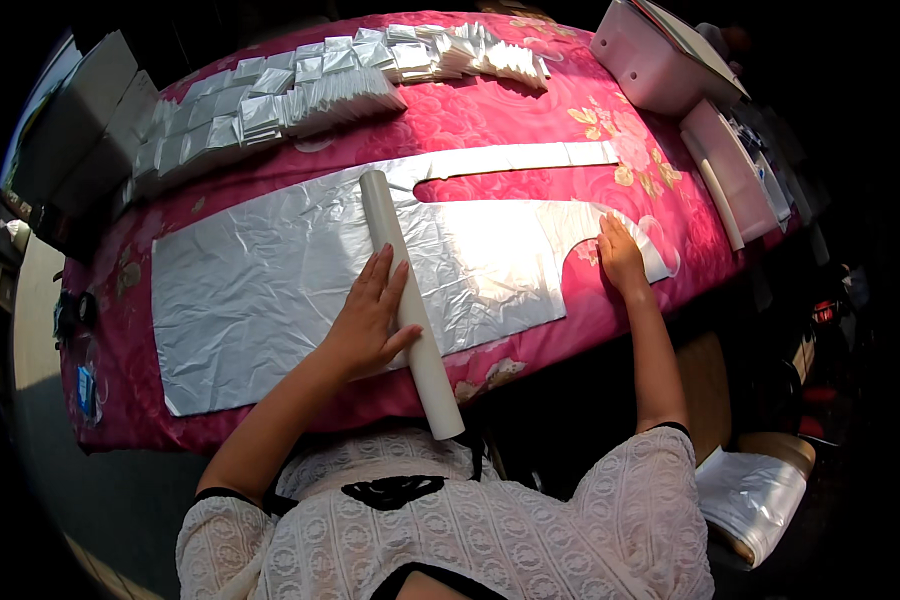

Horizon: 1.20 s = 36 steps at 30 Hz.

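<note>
A thin, crinkled white plastic apron (260, 290) lies spread flat, with a long strap along its far side and a curved cut-out at the right. Across its middle rests a long white tube (430, 375), its near end sticking out past the table edge. My left hand (365, 320) lies on the tube, fingers stretched out and thumb spread over it. Farther right, my right hand (622, 258) is flat with fingers extended, touching the apron's narrow right end beside the cut-out.
A pink flowered cloth covers the table (490, 115). Rows of folded white plastic packets (340, 100) line its far left side. A pink bin (650, 60) and a pink tray (725, 180) stand at the right. White plastic drapes over a stool (755, 495) at lower right.
</note>
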Motion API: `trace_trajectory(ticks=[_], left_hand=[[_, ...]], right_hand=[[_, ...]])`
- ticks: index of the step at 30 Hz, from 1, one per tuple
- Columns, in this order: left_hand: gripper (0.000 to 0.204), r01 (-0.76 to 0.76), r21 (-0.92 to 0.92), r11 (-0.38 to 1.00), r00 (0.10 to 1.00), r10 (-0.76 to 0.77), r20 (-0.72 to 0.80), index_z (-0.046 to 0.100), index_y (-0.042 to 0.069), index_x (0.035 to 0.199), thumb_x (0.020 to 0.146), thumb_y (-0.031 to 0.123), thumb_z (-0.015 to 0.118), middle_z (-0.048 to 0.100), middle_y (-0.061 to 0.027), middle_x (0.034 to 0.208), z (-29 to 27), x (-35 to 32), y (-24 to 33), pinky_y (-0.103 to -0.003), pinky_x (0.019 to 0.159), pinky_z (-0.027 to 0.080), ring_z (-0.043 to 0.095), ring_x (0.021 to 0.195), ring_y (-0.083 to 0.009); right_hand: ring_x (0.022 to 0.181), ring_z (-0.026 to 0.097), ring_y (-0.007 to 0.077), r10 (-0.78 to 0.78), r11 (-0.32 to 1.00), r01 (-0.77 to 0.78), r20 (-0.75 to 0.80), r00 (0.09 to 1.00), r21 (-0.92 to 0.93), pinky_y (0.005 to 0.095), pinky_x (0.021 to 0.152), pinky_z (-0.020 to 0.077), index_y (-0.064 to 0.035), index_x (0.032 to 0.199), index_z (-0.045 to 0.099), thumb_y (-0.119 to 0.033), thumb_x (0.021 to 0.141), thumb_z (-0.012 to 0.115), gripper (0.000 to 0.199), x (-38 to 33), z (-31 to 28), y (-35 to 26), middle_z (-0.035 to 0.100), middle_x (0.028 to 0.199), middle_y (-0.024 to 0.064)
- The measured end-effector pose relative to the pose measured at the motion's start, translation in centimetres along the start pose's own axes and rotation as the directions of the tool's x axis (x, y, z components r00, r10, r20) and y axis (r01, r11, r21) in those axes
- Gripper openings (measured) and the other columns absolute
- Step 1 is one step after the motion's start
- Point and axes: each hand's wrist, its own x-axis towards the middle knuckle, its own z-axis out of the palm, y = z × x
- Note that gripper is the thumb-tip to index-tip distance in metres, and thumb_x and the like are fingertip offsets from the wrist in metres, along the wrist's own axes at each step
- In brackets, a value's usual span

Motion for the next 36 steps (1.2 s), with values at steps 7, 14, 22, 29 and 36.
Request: trace_trajectory(ticks=[7, 14, 22, 29, 36], left_hand=[[0.071, -0.005, 0.065, 0.998, 0.999, 0.003, 0.034, 0.030, 0.001, 0.135, 0.080, 0.037, 0.057, 0.011, -0.0234, 0.146, 0.6, 1.8, 1.3, -0.045, 0.108, 0.017, 0.011, 0.134, -0.0413], [0.068, -0.054, -0.068, 0.996, 0.994, 0.046, -0.103, 0.032, -0.002, 0.132, 0.081, 0.034, 0.059, 0.023, -0.0256, 0.140, 1.1, 2.2, 1.7, -0.044, 0.106, 0.023, 0.022, 0.130, -0.0386], [0.030, 0.536, -0.839, 0.096, 0.811, -0.337, 0.479, 0.054, -0.001, 0.108, 0.086, 0.018, 0.059, 0.063, -0.0076, 0.089, -4.8, -0.8, 1.4, -0.027, 0.072, 0.050, 0.062, 0.079, -0.0159], [0.017, 0.642, -0.755, 0.131, 0.588, -0.717, 0.375, 0.058, 0.003, 0.090, 0.080, 0.017, 0.060, 0.063, -0.0076, 0.087, -13.6, -11.8, -9.7, -0.026, 0.062, 0.048, 0.060, 0.076, -0.0159], [0.012, 0.783, -0.540, 0.309, 0.542, -0.764, 0.349, 0.060, 0.002, 0.087, 0.080, 0.012, 0.060, 0.063, -0.0047, 0.077, -14.8, -13.2, -13.4, -0.022, 0.057, 0.046, 0.057, 0.065, -0.0093]], right_hand=[[0.099, 0.058, 0.0282, 0.185, 0.979, -0.200, -0.229, 0.956, -0.042, 0.0354, 0.086, 0.0449, -0.0023, 0.093, 0.064, -0.012, 0.080, 0.057, 0.018, -1.1, -1.4, 3.8, 0.062, 0.107, 0.0139], [0.068, 0.059, 0.0171, 0.133, 0.898, -0.013, -0.244, 0.960, 0.439, 0.0281, 0.062, 0.0474, -0.0024, 0.077, 0.054, -0.005, 0.072, 0.064, 0.012, -0.3, -2.7, -9.7, 0.060, 0.074, 0.0055], [0.092, 0.055, 0.0313, -0.532, 0.539, 0.372, -0.037, 0.846, 0.756, 0.0380, 0.075, 0.0466, -0.0010, 0.097, 0.054, -0.011, 0.070, 0.068, 0.032, -6.7, -2.7, -29.7, 0.056, 0.096, 0.0148], [0.083, 0.059, 0.0275, -0.137, 0.962, 0.075, 0.224, 0.965, 0.264, 0.0379, 0.066, 0.0475, -0.0021, 0.095, 0.055, -0.037, 0.072, 0.069, 0.044, -11.0, -4.0, -28.3, 0.058, 0.089, 0.0136], [0.066, 0.062, 0.0340, 0.016, 0.903, -0.287, 0.643, 0.766, 0.320, 0.0405, 0.062, 0.0485, 0.0026, 0.076, 0.061, -0.044, 0.078, 0.059, 0.047, -12.1, -2.0, -26.9, 0.061, 0.068, 0.0190]])
